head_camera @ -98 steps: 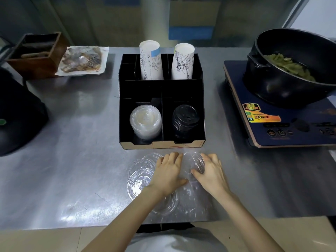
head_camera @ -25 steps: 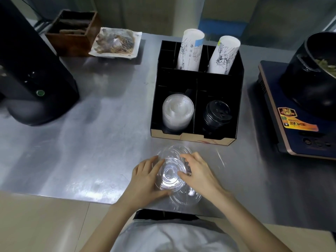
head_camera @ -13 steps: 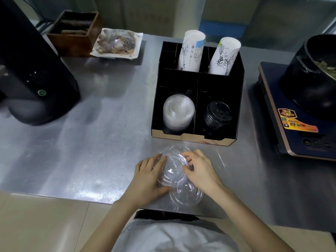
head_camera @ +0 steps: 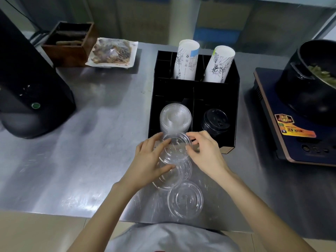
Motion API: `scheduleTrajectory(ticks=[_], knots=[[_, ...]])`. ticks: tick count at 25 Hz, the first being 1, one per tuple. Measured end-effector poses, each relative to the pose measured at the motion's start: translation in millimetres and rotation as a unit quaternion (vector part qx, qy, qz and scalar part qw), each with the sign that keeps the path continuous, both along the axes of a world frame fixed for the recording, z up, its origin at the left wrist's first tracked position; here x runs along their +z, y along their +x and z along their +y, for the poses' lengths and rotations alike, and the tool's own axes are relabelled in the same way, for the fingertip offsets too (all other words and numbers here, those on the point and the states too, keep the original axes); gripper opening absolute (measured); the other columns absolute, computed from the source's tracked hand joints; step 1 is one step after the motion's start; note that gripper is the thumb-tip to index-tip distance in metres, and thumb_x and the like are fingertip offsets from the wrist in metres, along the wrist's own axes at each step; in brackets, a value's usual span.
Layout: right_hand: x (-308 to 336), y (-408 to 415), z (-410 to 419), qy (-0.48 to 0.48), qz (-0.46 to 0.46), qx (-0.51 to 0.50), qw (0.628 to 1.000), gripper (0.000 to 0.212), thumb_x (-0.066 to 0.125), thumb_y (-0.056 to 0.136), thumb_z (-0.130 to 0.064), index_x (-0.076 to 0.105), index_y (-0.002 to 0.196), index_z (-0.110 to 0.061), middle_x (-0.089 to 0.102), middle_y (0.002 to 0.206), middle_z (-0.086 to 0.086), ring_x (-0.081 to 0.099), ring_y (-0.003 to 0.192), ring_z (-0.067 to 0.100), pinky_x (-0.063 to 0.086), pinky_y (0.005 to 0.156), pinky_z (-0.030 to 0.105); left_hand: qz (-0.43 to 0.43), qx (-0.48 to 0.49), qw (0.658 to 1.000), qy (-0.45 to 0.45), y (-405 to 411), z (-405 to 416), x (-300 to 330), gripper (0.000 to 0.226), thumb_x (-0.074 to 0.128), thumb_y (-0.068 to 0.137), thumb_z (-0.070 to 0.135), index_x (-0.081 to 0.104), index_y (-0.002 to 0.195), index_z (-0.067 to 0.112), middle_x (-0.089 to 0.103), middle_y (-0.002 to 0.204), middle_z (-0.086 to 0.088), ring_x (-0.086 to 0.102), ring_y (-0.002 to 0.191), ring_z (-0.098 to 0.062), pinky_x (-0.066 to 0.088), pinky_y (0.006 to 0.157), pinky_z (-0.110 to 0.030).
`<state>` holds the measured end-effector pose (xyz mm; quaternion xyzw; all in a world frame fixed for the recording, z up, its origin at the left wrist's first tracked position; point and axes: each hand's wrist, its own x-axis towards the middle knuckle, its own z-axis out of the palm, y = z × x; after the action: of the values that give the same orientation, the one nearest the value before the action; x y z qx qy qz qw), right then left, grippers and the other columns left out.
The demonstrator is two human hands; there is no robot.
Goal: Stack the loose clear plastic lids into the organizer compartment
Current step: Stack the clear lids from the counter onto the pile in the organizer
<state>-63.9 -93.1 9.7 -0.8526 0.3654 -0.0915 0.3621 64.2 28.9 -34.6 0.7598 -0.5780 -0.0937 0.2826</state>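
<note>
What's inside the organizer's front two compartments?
Front-left compartment of the black organizer holds a clear lid stack; front-right holds a black lid stack. The hands and the held lids hide the left stack's base, so its count cannot be seen.

One head-worn wide-angle view looks forward and down, close over a steel counter [head_camera: 91, 142], with a black organizer [head_camera: 234, 106] ahead and the wearer's forearms entering from below.

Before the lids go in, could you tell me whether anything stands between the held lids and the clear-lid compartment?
Nothing visible blocks the way. Both hands, left hand and right hand, hold the clear lids right at the organizer front lip; the compartment's stack of clear lids lies just beyond, open on top.
</note>
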Motion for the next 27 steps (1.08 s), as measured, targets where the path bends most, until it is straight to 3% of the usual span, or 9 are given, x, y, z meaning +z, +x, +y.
scheduleTrajectory(ticks=[4, 9, 14, 21, 27], knots=[[8, 12, -16, -0.023, -0.009, 0.000, 1.000, 0.033, 0.054, 0.086, -0.015, 0.051, 0.119, -0.016, 0.050, 0.116, 0.003, 0.054, 0.099, 0.018, 0.048, 0.090, 0.033, -0.017, 0.006, 1.000, -0.005, 15, -21, 12, 0.068, 0.048, 0.070, 0.053, 0.050, 0.122, 0.009, 0.044, 0.130, -0.025, 0.047, 0.113, -0.040, 0.024, 0.092, -0.043], [13, 31, -38, -0.039, -0.019, 0.011, 0.999, 0.032, 0.052, 0.087, -0.014, 0.051, 0.119, -0.014, 0.050, 0.124, 0.003, 0.049, 0.112, 0.019, 0.043, 0.093, 0.029, -0.021, 0.016, 1.000, -0.006, 32, -49, 22, 0.068, 0.047, 0.069, 0.051, 0.052, 0.121, 0.007, 0.045, 0.129, -0.026, 0.047, 0.113, -0.041, 0.024, 0.092, -0.043], [11, 44, -53, -0.057, 0.030, 0.026, 0.998, 0.037, 0.049, 0.089, -0.016, 0.045, 0.126, -0.013, 0.046, 0.133, 0.003, 0.042, 0.120, 0.019, 0.035, 0.098, 0.028, -0.020, 0.020, 0.999, 0.024, 48, -67, 18, 0.068, 0.045, 0.069, 0.051, 0.052, 0.121, 0.007, 0.043, 0.130, -0.027, 0.046, 0.113, -0.042, 0.022, 0.093, -0.041], [6, 48, -57, -0.078, 0.069, 0.033, 0.994, 0.038, 0.048, 0.090, -0.017, 0.044, 0.127, -0.010, 0.043, 0.135, 0.004, 0.038, 0.122, 0.020, 0.032, 0.105, 0.033, -0.072, -0.002, 0.997, 0.029, 52, -77, 13, 0.061, 0.044, 0.069, 0.046, 0.057, 0.112, 0.006, 0.049, 0.123, -0.031, 0.046, 0.110, -0.040, 0.021, 0.095, -0.041], [4, 43, -53, -0.087, 0.077, 0.038, 0.993, 0.035, 0.048, 0.090, -0.016, 0.047, 0.124, -0.009, 0.042, 0.137, 0.004, 0.038, 0.122, 0.021, 0.034, 0.106, 0.036, -0.085, -0.019, 0.996, 0.032, 50, -75, 9, 0.053, 0.039, 0.075, 0.038, 0.057, 0.114, 0.008, 0.048, 0.127, -0.026, 0.034, 0.111, -0.030, 0.017, 0.092, -0.042]])
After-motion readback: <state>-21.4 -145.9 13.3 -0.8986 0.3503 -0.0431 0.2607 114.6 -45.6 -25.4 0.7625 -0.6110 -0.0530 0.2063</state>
